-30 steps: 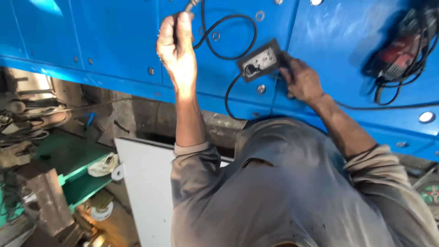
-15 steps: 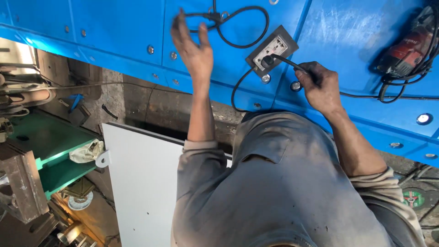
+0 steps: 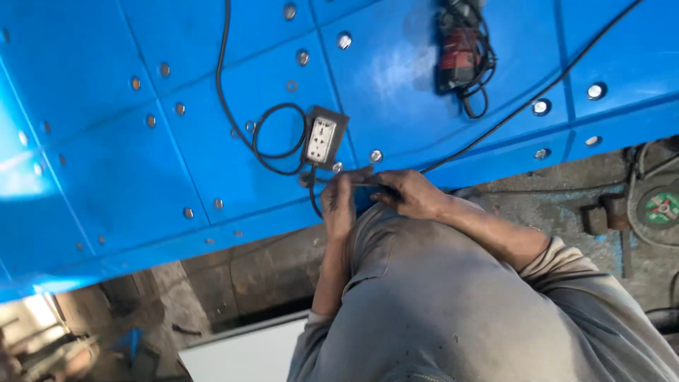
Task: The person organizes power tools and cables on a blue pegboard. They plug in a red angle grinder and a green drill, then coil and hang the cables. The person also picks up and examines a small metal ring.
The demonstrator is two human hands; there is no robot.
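We see a black cable (image 3: 244,131) lying in a loop on the blue panel, joined to a dark socket box (image 3: 323,136) with a white face, its near end pinched between both hands.

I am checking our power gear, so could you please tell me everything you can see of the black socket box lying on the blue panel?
The black socket box is a small rectangular housing, plastic by its look, with a white face plate of outlets. It lies flat and slightly tilted on the blue bolted panel. A black cable loops beside it at its left. Neither the left hand nor the right hand, both just below it, touches it.
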